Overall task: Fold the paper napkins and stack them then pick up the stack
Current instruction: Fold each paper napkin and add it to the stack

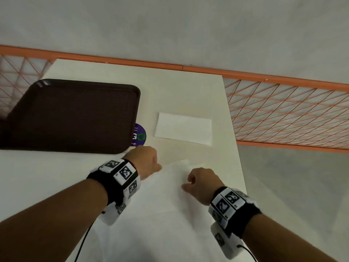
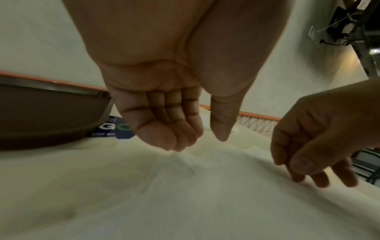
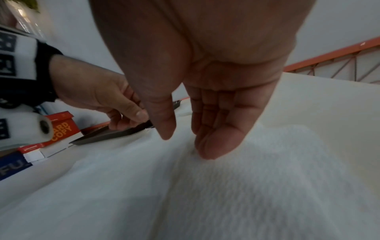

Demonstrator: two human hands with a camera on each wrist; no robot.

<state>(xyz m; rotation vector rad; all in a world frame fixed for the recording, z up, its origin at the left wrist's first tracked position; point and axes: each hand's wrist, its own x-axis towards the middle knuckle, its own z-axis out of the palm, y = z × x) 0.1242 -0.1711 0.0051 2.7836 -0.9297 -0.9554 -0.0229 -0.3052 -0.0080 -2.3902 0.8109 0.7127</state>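
Your unfolded napkin (image 1: 160, 195) lies flat on the table (image 1: 188, 91) under both hands, its long axis running away from you. Your left hand (image 1: 147, 159) and right hand (image 1: 202, 181) hover with fingers (image 2: 174, 133) loosely curled, holding nothing. Beyond your fingers, a folded napkin (image 1: 184, 128) lies crosswise. Only your right wrist view shows boxes (image 3: 51, 138).

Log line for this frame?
stage: folding second napkin | left hand: fingertips on open napkin | right hand: same | folded napkin: lying beyond

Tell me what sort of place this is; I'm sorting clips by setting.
Probably a canteen or food court. A brown serving tray sits on a plain white table over a round purple sticker, with a folded napkin nearby and an orange mesh barrier behind.
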